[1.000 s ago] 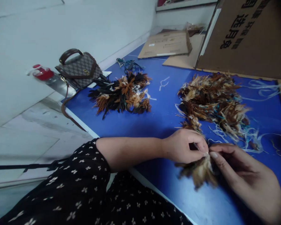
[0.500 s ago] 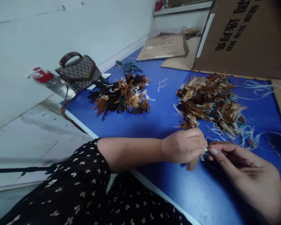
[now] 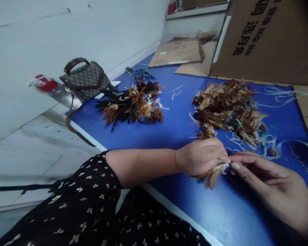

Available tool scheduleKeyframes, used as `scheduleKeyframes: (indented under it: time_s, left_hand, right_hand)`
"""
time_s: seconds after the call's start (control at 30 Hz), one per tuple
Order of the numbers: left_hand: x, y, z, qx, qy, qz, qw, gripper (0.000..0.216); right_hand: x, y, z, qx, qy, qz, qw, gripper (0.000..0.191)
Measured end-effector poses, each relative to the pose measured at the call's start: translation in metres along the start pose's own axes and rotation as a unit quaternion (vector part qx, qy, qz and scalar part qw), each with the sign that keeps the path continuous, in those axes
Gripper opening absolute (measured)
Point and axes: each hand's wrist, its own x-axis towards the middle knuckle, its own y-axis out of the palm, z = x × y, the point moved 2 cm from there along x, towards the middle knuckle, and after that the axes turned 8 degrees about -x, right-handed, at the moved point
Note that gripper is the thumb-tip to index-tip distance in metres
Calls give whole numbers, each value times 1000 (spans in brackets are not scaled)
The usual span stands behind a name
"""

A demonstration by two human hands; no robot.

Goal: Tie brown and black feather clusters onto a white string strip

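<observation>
My left hand [image 3: 203,156] is closed round a small bunch of feathers [image 3: 212,175], light brown and cream, whose tips hang out below the fingers. At the bunch's pale end my right hand [image 3: 269,186] pinches with thumb and forefinger, almost touching the left fingertips. What lies in that pinch is too small to make out, perhaps the end of the bunch or a thread. Just beyond both hands lies a large pile of brown and cream feathers [image 3: 228,109]. Translucent ribbon [image 3: 268,145] lies in loops beside it.
On the blue table [image 3: 179,136], a second heap of dark and rust feathers [image 3: 133,104] lies left. A handbag [image 3: 84,80] and a red-capped bottle [image 3: 56,90] are by the wall. Flat cardboard [image 3: 178,51] lies behind; a big carton [image 3: 267,44] stands at the back right.
My left hand has turned slightly, so more of the feather bunch shows below it. The right hand keeps its pinch, nearly in place. The whole view has shifted a little.
</observation>
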Motion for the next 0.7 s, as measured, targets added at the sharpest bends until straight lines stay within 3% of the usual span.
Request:
scheduleKeyframes:
  time_s: [0.13,0.2,0.37,0.47,0.57,0.7]
  left_hand:
    - [1,-3,-3,35,18,46,998,30]
    - [2,-3,-4,40,28,42,998,29]
    - [5,-3,0,33,89,-45,994,21]
    - [6,-4,0,32,88,-58,994,23]
    - [7,-6,-3,30,62,-38,997,25]
    - [8,-9,-6,24,23,35,999,27]
  right_hand:
    - [2,-1,-1,10,-8,44,999,34]
    - [2,-1,0,0,-18,47,999,33]
    - [1,-2,1,-62,-55,-38,996,27]
    - [-2,0,0,-82,-101,-79,988,19]
    - [-4,2,0,-124,-126,-99,979,16]
    - [-5,6,-1,-188,-136,-123,965,15]
